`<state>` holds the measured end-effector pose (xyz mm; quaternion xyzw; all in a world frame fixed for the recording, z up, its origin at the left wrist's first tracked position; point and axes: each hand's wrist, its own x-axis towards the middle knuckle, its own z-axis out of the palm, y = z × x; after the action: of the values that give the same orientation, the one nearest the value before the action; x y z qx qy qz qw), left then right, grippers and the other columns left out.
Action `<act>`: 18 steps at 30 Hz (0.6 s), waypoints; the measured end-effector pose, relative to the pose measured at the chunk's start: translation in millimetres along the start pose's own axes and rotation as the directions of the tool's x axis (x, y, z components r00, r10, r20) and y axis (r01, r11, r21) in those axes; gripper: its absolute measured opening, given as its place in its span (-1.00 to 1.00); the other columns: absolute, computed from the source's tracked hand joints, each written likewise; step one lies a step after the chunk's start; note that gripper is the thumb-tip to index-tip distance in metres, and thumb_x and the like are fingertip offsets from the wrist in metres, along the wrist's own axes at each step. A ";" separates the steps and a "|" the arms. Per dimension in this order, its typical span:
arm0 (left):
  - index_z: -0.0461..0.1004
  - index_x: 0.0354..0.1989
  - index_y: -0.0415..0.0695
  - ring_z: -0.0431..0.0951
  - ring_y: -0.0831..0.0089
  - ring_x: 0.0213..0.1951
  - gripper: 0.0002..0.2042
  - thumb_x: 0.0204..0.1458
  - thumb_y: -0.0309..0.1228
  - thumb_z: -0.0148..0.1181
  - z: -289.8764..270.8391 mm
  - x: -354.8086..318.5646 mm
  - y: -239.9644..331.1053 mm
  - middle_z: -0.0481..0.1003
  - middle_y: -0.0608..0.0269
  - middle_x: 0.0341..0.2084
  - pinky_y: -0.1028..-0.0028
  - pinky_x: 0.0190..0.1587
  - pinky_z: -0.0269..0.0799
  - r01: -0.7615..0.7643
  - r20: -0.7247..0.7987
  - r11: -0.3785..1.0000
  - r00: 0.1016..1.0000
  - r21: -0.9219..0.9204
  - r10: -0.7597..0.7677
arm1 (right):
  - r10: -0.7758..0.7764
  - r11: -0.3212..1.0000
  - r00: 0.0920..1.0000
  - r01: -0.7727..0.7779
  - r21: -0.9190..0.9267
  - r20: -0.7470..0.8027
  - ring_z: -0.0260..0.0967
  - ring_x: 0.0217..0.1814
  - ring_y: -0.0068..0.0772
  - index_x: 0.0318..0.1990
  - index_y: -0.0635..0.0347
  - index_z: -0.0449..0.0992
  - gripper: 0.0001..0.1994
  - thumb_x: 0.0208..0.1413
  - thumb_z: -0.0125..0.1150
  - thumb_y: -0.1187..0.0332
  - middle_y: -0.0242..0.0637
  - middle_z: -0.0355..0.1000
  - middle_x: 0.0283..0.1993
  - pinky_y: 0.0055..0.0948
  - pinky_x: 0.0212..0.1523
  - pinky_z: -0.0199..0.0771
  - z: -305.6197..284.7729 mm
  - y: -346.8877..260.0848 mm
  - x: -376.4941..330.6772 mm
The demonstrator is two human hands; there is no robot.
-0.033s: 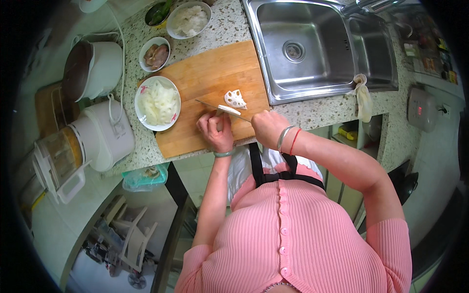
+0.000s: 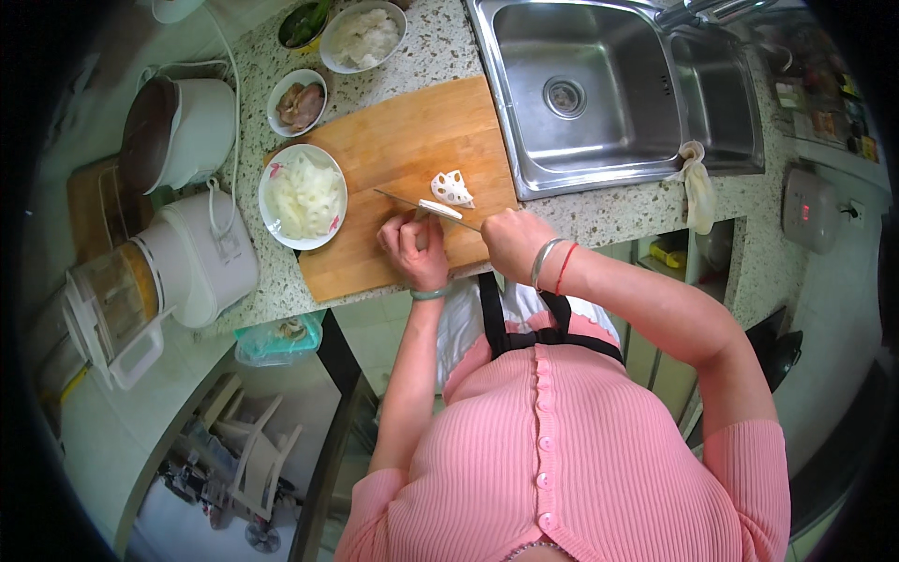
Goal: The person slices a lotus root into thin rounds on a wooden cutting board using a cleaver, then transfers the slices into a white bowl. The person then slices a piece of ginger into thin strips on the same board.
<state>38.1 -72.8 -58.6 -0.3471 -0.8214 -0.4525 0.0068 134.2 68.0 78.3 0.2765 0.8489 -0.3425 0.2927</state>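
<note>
A wooden cutting board (image 2: pixel 393 140) lies on the speckled counter, left of the sink. My right hand (image 2: pixel 510 242) grips the handle of a kitchen knife (image 2: pixel 412 203) whose blade reaches left across the board's near part. My left hand (image 2: pixel 412 248), fingers curled, presses a pale piece of lotus root (image 2: pixel 438 208) against the board right next to the blade. Cut lotus root slices (image 2: pixel 452 187) with holes lie just beyond the knife. Both wrists wear bracelets.
A plate of white sliced food (image 2: pixel 302 197) sits at the board's left edge, with a bowl of meat (image 2: pixel 300 103), a bowl of white food (image 2: pixel 365 36) and greens (image 2: pixel 304 21) behind. A double steel sink (image 2: pixel 599 89) is on the right. Two cookers (image 2: pixel 178 131) and a blender (image 2: pixel 112 300) stand at the left.
</note>
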 end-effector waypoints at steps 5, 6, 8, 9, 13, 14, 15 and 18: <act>0.36 -0.43 -0.08 0.41 0.16 -0.14 -0.77 -0.17 -0.54 0.35 -0.8 -0.8 7.7 0.39 0.16 -0.24 0.21 -0.06 0.31 -0.166 0.005 0.980 0.986 0.107 0.166 | 0.005 0.998 0.992 0.003 0.062 -0.125 0.55 -0.20 0.08 -0.35 0.32 0.58 -0.86 -0.01 0.10 0.49 0.09 0.54 -0.32 -0.12 -0.20 0.57 34.1 17.4 10.3; 0.37 -0.43 -0.07 0.41 0.17 -0.14 -0.77 -0.17 -0.53 0.36 -0.5 -1.0 8.4 0.39 0.17 -0.24 0.21 -0.06 0.30 -0.179 0.014 0.979 0.984 0.094 0.179 | 0.001 0.996 0.985 0.013 0.083 -0.171 0.55 -0.21 0.09 -0.34 0.32 0.56 -0.86 -0.01 0.10 0.49 0.10 0.54 -0.33 -0.11 -0.21 0.57 52.0 25.8 10.1; 0.42 -0.36 -0.05 0.41 0.18 -0.13 -0.75 -0.16 -0.46 0.40 -3.3 -5.9 3.4 0.39 0.19 -0.22 0.21 -0.02 0.29 -0.133 0.011 0.990 0.991 0.036 0.133 | 0.040 0.993 0.982 -0.019 0.115 -0.184 0.54 -0.24 0.11 -0.33 0.33 0.54 -0.87 -0.01 0.10 0.50 0.11 0.53 -0.36 -0.08 -0.22 0.56 71.8 32.4 7.7; 0.44 -0.32 -0.04 0.41 0.18 -0.13 -0.74 -0.15 -0.45 0.41 -3.6 -0.4 3.6 0.39 0.19 -0.22 0.22 -0.03 0.29 -0.129 0.020 0.991 0.992 0.031 0.129 | 0.045 0.992 0.979 -0.020 0.124 -0.201 0.53 -0.25 0.13 -0.33 0.33 0.53 -0.87 -0.01 0.09 0.50 0.12 0.52 -0.37 -0.06 -0.23 0.55 74.7 37.0 13.5; 0.47 -0.16 -0.03 0.40 0.16 -0.06 -0.65 -0.13 -0.37 0.44 -13.7 -0.5 9.8 0.40 0.18 -0.13 0.20 0.02 0.31 -0.052 0.102 0.999 0.994 0.013 0.050 | -0.052 0.980 0.971 0.094 0.174 -0.232 0.51 -0.30 0.13 -0.30 0.28 0.54 -0.84 -0.02 0.16 0.41 0.07 0.52 -0.39 -0.04 -0.25 0.53 74.4 59.1 23.6; 0.47 -0.15 -0.03 0.40 0.15 -0.03 -0.64 -0.13 -0.36 0.45 -18.4 -1.0 12.6 0.40 0.18 -0.10 0.20 0.04 0.31 -0.023 0.135 1.000 0.991 0.000 0.022 | -0.019 0.987 0.987 0.044 0.154 -0.160 0.51 -0.31 0.12 -0.32 0.26 0.56 -0.83 -0.03 0.19 0.36 0.07 0.51 -0.42 -0.04 -0.27 0.52 71.6 61.9 30.3; 0.47 -0.14 -0.03 0.40 0.15 -0.01 -0.63 -0.14 -0.36 0.45 -23.3 -1.2 15.5 0.41 0.17 -0.07 0.20 0.06 0.31 0.007 0.169 1.000 0.986 -0.011 -0.005 | -0.022 0.987 0.984 0.049 0.155 -0.175 0.50 -0.31 0.12 -0.34 0.26 0.57 -0.83 -0.01 0.19 0.35 0.08 0.50 -0.44 -0.04 -0.27 0.52 69.3 65.7 31.5; 0.40 -0.06 -0.09 0.40 0.10 0.03 -0.53 -0.15 -0.32 0.46 -28.0 -4.1 14.0 0.40 0.13 0.03 0.19 0.09 0.32 0.069 0.247 0.998 0.967 -0.012 -0.063 | -0.034 0.991 0.974 0.062 0.117 -0.225 0.46 -0.39 0.17 -0.26 0.21 0.59 -0.77 0.19 0.11 0.24 0.12 0.46 -0.47 0.00 -0.34 0.47 53.0 66.7 27.2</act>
<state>40.8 -91.1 -33.1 -0.3731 -0.8222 -0.4144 -0.1140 176.8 76.8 0.3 0.3100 0.8600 -0.3681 0.1697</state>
